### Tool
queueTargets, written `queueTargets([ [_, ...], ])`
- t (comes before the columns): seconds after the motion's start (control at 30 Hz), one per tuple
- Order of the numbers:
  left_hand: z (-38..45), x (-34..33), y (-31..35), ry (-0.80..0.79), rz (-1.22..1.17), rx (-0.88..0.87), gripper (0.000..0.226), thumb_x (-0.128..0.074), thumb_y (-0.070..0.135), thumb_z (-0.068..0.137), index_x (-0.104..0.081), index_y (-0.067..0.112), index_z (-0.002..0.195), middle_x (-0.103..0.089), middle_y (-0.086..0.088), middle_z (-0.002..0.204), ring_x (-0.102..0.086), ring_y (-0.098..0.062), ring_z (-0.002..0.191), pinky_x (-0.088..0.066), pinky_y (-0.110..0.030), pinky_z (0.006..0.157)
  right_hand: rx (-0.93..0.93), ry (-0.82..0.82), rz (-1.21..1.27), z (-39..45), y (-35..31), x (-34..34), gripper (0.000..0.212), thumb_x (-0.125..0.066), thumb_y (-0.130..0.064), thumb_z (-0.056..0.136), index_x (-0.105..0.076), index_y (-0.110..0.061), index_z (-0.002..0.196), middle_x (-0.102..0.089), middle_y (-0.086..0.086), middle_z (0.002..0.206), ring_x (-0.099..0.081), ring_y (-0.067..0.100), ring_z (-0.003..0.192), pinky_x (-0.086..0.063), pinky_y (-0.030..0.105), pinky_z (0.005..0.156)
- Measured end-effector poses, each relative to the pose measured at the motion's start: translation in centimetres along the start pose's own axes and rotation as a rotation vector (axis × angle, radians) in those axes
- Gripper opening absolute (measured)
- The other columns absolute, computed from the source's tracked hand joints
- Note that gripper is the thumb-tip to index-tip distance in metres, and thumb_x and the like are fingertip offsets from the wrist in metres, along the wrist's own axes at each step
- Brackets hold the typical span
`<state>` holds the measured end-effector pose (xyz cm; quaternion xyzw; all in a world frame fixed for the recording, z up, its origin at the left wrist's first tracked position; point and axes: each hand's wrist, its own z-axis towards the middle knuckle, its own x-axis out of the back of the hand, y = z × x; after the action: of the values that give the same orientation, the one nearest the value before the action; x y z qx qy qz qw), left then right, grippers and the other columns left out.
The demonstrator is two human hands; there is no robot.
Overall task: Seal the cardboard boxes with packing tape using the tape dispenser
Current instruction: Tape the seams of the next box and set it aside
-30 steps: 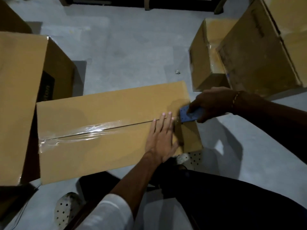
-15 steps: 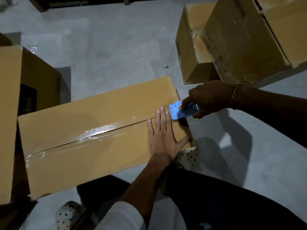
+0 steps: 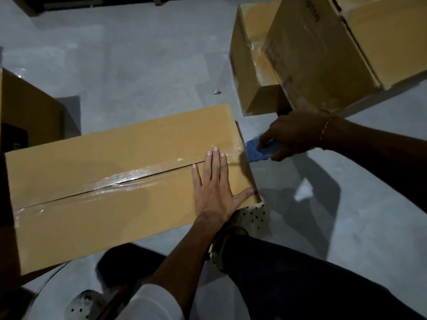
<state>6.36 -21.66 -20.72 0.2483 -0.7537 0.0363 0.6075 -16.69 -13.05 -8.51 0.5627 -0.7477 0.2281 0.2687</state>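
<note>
Head view, just past the left hand's [image 3: 213, 190] fingertips [image 3: 215, 149]: tape [image 3: 129, 176] now runs the whole seam of the box [image 3: 92, 213]. Left hand flat, fingers spread, holding nothing, pressing the lid. Right hand [image 3: 293, 137] closed around the blue dispenser [image 3: 256, 151], which a second ago sat over the lid beside those fingertips and has since cleared the right edge. Likely next: cut the tape, fold it down the side.

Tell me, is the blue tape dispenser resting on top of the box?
No, the right hand holds the blue tape dispenser just past the box end.
</note>
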Motion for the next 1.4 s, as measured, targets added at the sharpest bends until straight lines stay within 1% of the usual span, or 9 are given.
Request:
queueTargets([
  [0.27,0.4,0.5,0.2,-0.037,0.044,0.002,0.114,-0.017,0.092,0.082,0.003,0.011,0.160,0.016,-0.007,0.167,0.016,-0.024,0.154,0.001,-0.059,0.122,-0.037,0.112,-0.091,0.7,-2.0,1.8,0.050,-0.073,-0.056,0.075,-0.064,-0.038,0.122,-0.068,-0.002,0.117,-0.064,0.022,0.105,-0.053,0.034,0.085],
  [0.5,1.8,1.8,0.7,-0.113,0.212,-0.293,0.091,-0.016,0.076,0.094,-0.003,0.016,0.161,0.006,-0.003,0.169,0.011,-0.029,0.154,-0.005,-0.061,0.120,-0.193,0.153,-0.227,1.0,-6.1,3.1,0.035,-0.067,-0.043,0.085,-0.065,-0.025,0.115,-0.065,0.005,0.118,-0.061,0.028,0.112,-0.047,0.036,0.082],
  [0.63,2.8,3.6,1.1,-0.191,0.198,-0.351,0.090,-0.028,0.075,0.093,-0.003,0.020,0.160,0.004,0.000,0.168,0.013,-0.028,0.154,-0.006,-0.061,0.120,-0.349,0.233,-0.175,2.6,-8.1,-0.2,0.022,-0.053,-0.032,0.097,-0.071,-0.021,0.102,-0.068,-0.002,0.099,-0.065,0.022,0.093,-0.042,0.031,0.076],
  [0.77,4.0,4.9,1.4,-0.242,0.261,-0.378,0.090,-0.044,0.075,0.088,-0.015,0.026,0.158,-0.001,0.002,0.168,0.001,-0.032,0.153,-0.017,-0.064,0.116,-0.442,0.278,0.218,2.9,-7.2,-5.5,0.024,-0.057,-0.031,0.091,-0.068,-0.021,0.109,-0.068,0.007,0.107,-0.066,0.031,0.102,-0.049,0.036,0.083],
  [0.9,6.9,6.7,2.3,-0.197,0.340,-0.496,0.065,-0.043,0.070,0.092,-0.044,0.025,0.139,-0.037,-0.004,0.149,-0.021,-0.036,0.144,-0.024,-0.055,0.113,-0.585,0.372,0.784,2.2,-6.1,-9.4,0.040,-0.062,-0.056,0.079,-0.069,-0.031,0.109,-0.071,0.005,0.106,-0.067,0.030,0.100,-0.050,0.033,0.083],
  [1.0,9.3,7.7,3.6,-0.226,0.415,-0.496,0.061,-0.046,0.066,0.092,-0.052,0.023,0.134,-0.044,-0.005,0.140,-0.029,-0.034,0.135,-0.026,-0.051,0.110,-0.672,0.509,1.197,1.7,-5.7,-10.8,0.043,-0.074,-0.045,0.082,-0.070,-0.025,0.120,-0.068,0.005,0.121,-0.063,0.026,0.110,-0.045,0.032,0.091],
  [1.2,8.6,5.7,0.5,-0.249,0.240,-0.377,0.086,-0.036,0.069,0.096,-0.006,0.021,0.161,0.011,-0.013,0.167,0.010,-0.034,0.154,-0.007,-0.054,0.123,-0.651,0.805,1.869,1.5,-4.4,-9.3,0.028,-0.073,-0.024,0.084,-0.073,-0.011,0.109,-0.072,0.011,0.108,-0.067,0.020,0.098,-0.055,0.037,0.091],
  [1.3,4.4,3.6,-2.3,-0.191,0.195,-0.366,0.081,-0.021,0.068,0.099,0.003,0.021,0.160,0.016,-0.011,0.166,0.015,-0.032,0.153,-0.003,-0.057,0.123,-0.563,0.879,1.979,0.6,-4.3,-7.3,0.021,-0.069,-0.019,0.089,-0.073,-0.007,0.105,-0.071,0.012,0.099,-0.065,0.019,0.088,-0.052,0.032,0.075],
  [1.4,-0.5,2.1,-5.5,-0.116,0.175,-0.338,0.076,-0.016,0.067,0.101,-0.005,0.022,0.161,0.011,-0.009,0.168,0.011,-0.031,0.154,-0.008,-0.059,0.122,-0.445,0.880,1.974,-0.6,-4.5,-5.2,0.029,-0.069,-0.027,0.086,-0.070,-0.004,0.105,-0.069,0.014,0.099,-0.065,0.021,0.089,-0.051,0.033,0.077],
])
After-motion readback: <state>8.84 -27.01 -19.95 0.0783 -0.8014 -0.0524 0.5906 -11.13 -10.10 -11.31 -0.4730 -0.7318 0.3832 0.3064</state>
